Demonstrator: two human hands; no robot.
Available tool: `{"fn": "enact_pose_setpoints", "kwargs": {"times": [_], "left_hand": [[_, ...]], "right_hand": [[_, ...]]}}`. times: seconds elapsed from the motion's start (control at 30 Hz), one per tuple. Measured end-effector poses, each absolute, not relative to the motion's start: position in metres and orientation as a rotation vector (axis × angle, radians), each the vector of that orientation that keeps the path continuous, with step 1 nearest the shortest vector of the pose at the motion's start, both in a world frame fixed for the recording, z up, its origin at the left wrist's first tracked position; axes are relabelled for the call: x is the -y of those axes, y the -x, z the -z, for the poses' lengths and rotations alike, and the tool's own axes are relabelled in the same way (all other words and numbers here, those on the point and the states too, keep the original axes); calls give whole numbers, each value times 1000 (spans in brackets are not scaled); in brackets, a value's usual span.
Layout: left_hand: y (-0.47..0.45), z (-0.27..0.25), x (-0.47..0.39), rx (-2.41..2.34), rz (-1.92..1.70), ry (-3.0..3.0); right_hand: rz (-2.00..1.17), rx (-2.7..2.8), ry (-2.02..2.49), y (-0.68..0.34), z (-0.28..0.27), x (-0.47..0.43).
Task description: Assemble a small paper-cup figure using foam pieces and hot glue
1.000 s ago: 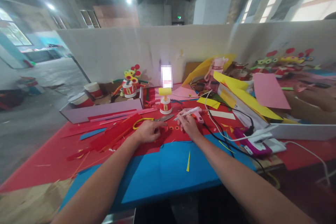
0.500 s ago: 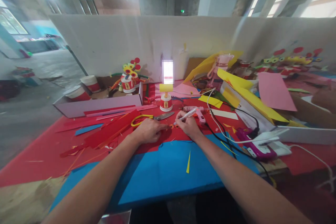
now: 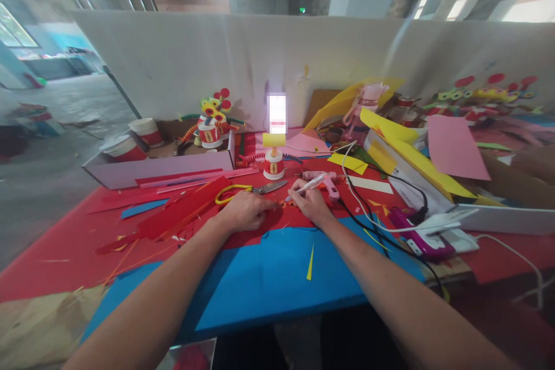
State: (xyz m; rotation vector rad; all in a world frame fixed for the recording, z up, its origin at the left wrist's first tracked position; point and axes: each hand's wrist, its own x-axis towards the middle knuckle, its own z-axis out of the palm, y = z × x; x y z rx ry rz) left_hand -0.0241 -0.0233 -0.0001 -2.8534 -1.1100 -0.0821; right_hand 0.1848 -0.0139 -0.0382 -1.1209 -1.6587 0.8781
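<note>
In my right hand (image 3: 309, 201) a white pen (image 3: 313, 181) is pinched, its tip slanting down to the left. Small orange ring-shaped pieces (image 3: 284, 204) lie on the red paper under that tip. My left hand (image 3: 243, 210) rests on the paper, index finger stretched toward these pieces and the other fingers partly curled. Whether the fingertip touches a piece is too small to tell. Just beyond the left hand lie yellow-handled scissors (image 3: 234, 191). A pink glue gun (image 3: 330, 185) lies beside the right hand. Behind stands a red-and-white paper-cup figure (image 3: 274, 166) with a yellow roll on top.
Blue paper (image 3: 277, 277) covers the near edge. At left, a box (image 3: 160, 171) holds paper cups and a finished-looking figure (image 3: 211, 127). Cables and a purple power strip (image 3: 420, 237) lie at right, by a carton (image 3: 390, 169) with yellow sheets. A white panel (image 3: 208, 52) stands behind.
The pen tip has shifted slightly left among the orange pieces. The whole view has tilted slightly, so the scene sits a little higher. The left hand stays at the same place.
</note>
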Motion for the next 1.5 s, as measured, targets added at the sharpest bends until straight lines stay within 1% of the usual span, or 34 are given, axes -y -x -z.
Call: {"fn": "enact_pose_setpoints", "kwargs": {"times": [0.53,1.2,1.5], "left_hand": [[22,1,20,1109,76,2852],[21,0,22,1142,88,2844],[21,-1,22,1163,10,2825]], "right_hand": [[-669,1773,1221,-185,35,17],[-663,1810,1249,-183,36,16],[-661,1816,1254,-183,37,16]]}}
